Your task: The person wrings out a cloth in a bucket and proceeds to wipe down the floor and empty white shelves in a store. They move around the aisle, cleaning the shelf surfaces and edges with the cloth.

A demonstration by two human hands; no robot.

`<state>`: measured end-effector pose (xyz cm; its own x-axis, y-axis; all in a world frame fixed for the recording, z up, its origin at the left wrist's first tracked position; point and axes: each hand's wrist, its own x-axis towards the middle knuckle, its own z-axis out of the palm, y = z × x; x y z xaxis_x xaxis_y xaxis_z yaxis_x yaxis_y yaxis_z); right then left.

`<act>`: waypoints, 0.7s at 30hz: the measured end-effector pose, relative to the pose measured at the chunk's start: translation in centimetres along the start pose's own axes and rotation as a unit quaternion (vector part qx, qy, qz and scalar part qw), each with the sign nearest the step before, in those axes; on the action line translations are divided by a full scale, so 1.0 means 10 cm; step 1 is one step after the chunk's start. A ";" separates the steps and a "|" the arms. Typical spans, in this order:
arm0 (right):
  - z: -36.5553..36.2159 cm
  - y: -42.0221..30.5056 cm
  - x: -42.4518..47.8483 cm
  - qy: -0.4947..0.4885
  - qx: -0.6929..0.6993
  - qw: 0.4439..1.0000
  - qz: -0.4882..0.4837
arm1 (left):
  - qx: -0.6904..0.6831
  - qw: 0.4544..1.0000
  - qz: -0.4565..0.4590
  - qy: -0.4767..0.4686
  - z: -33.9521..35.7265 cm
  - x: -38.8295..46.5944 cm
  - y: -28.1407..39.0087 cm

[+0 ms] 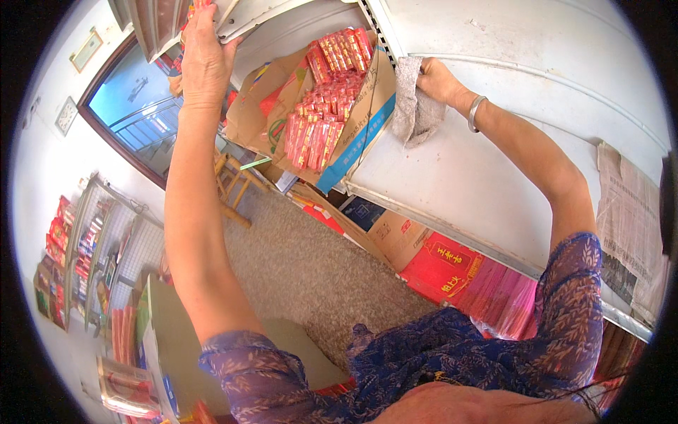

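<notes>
My right hand grips a grey cloth, which hangs down against the white metal shelf. A silver bangle circles that wrist. My left hand is raised at the upper left, by the edge of a higher shelf; something red shows at its fingertips, and whether the hand holds it cannot be told. Between my hands, a cut-open cardboard box stands tilted on the shelf, full of red-wrapped packets.
Below the shelf are a red carton and pink bundles in plastic. A flattened cardboard sheet lies at the shelf's right end. A bamboo stool stands on the floor. Wire racks with goods line the left wall.
</notes>
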<state>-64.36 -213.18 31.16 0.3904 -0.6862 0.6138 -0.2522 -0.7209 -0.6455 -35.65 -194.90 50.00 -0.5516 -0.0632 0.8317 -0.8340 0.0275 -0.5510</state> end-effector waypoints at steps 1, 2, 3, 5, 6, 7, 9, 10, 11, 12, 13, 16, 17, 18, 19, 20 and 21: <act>0.00 -0.01 0.03 0.004 -0.009 1.000 0.003 | -0.009 1.000 -0.019 -0.008 -0.01 -0.03 0.01; 0.01 -0.02 0.06 0.008 -0.019 1.000 0.007 | -0.018 0.999 -0.037 -0.017 -0.01 -0.04 0.02; 0.00 -0.05 0.12 0.014 -0.039 0.999 0.005 | -0.015 0.999 -0.035 -0.016 -0.02 -0.05 0.00; -0.01 -0.12 0.29 0.027 -0.078 0.997 0.001 | -0.006 0.999 -0.029 -0.015 -0.03 -0.05 -0.04; 0.01 -0.21 0.38 0.058 -0.101 0.993 -0.018 | -0.015 0.999 -0.049 -0.014 -0.03 -0.07 -0.05; -0.02 -0.31 0.49 0.090 -0.102 0.990 -0.042 | -0.025 0.997 -0.068 -0.009 -0.02 -0.07 -0.02; -0.08 -0.58 0.75 0.154 -0.081 0.982 -0.078 | -0.035 0.995 -0.089 -0.003 0.00 -0.05 0.03; 0.02 -0.83 0.77 0.195 0.061 0.964 -0.169 | -0.028 0.995 -0.090 -0.010 -0.04 -0.06 0.02; 0.07 -1.19 0.78 0.204 0.061 0.939 -0.269 | -0.022 0.995 -0.093 -0.017 -0.07 -0.08 -0.01; 0.12 -1.48 0.81 0.214 0.056 0.904 -0.367 | -0.001 0.998 -0.065 -0.023 -0.09 -0.05 -0.03; 0.16 -1.56 0.99 0.194 0.050 0.886 -0.419 | 0.011 0.999 -0.037 -0.020 -0.05 0.04 -0.01; 0.61 -1.84 0.99 0.244 -0.105 0.864 -0.428 | 0.028 0.999 -0.002 -0.020 -0.10 -0.02 -0.11; 0.69 -1.74 1.04 0.328 -0.195 0.816 -0.434 | 0.017 1.000 0.003 -0.005 -0.06 0.02 -0.10; 0.70 -1.63 1.11 0.318 -0.200 0.805 -0.458 | 0.016 1.000 -0.001 -0.003 -0.03 0.02 -0.09; 0.66 -1.57 1.20 0.309 -0.203 0.793 -0.484 | 0.020 1.000 -0.005 0.000 -0.02 0.03 -0.09; 0.59 -1.48 1.28 0.288 -0.220 0.804 -0.471 | 0.022 1.000 -0.009 0.003 0.00 0.04 -0.09; 0.50 -1.43 1.29 0.254 -0.245 0.834 -0.424 | 0.025 0.999 -0.021 -0.005 0.00 0.04 -0.07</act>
<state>-51.33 -211.30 46.05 0.2186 0.2278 0.9488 -0.4554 -0.8362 0.3057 -35.32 -194.99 50.72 -0.5161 -0.0740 0.8533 -0.8544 -0.0251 -0.5190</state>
